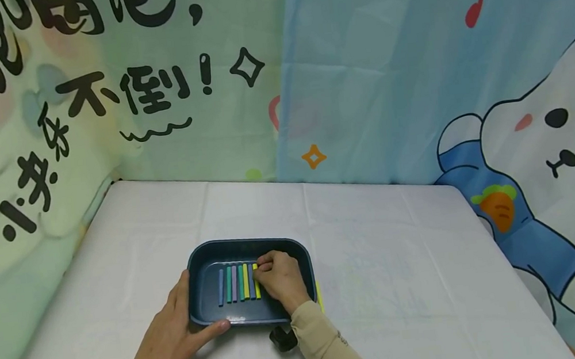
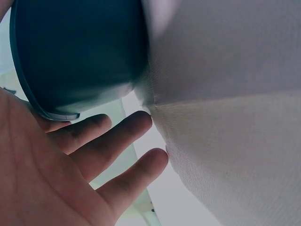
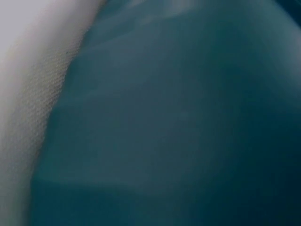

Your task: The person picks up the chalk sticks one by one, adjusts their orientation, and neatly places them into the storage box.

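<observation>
A dark blue rectangular tray lies on the white-covered table. Inside it, several thin coloured sticks stand side by side in a row, blue, green, purple and yellow. My right hand reaches over the tray's right part, thumb and forefinger pinching the yellow stick at the row's right end. Around the tray's near left corner my left hand is spread, its thumb along the front rim and fingers along the left side. In the left wrist view those fingers are extended beside the tray's outer wall. The tray's wall fills most of the right wrist view, hiding the right fingers.
A strip of something yellow shows past the tray's right edge. The black wrist camera hangs below the right wrist, close to the tray's front. Printed curtains stand behind the table and along its left.
</observation>
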`<state>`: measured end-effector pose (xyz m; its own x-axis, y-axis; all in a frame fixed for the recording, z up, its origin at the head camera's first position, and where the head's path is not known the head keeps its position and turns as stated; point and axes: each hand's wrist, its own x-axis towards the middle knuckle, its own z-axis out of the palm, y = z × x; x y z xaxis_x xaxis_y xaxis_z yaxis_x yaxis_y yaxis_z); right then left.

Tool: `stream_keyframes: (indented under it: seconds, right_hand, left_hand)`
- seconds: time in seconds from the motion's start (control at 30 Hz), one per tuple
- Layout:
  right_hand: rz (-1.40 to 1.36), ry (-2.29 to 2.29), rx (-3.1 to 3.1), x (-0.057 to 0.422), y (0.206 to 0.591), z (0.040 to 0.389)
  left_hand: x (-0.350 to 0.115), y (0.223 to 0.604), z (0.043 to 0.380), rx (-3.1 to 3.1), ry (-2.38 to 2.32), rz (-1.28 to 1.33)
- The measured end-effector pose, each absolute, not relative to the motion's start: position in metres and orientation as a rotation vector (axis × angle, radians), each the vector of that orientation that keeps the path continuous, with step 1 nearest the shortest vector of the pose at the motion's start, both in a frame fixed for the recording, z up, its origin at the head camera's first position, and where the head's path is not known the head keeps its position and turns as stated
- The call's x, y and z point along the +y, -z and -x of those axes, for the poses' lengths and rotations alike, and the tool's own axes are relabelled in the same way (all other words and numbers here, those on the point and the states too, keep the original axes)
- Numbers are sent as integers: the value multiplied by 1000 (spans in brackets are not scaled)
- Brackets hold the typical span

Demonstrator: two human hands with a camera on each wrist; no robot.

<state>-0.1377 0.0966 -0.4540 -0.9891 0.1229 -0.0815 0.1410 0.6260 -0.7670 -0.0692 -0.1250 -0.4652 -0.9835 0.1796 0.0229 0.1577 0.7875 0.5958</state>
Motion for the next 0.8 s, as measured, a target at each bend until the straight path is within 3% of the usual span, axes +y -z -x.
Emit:
stream_keyframes:
  seconds: [0.8]
  right_hand:
    - [-253, 1420, 2807, 109, 431, 129]
  left_hand:
    - [-124, 467, 68, 2942, -960, -258]
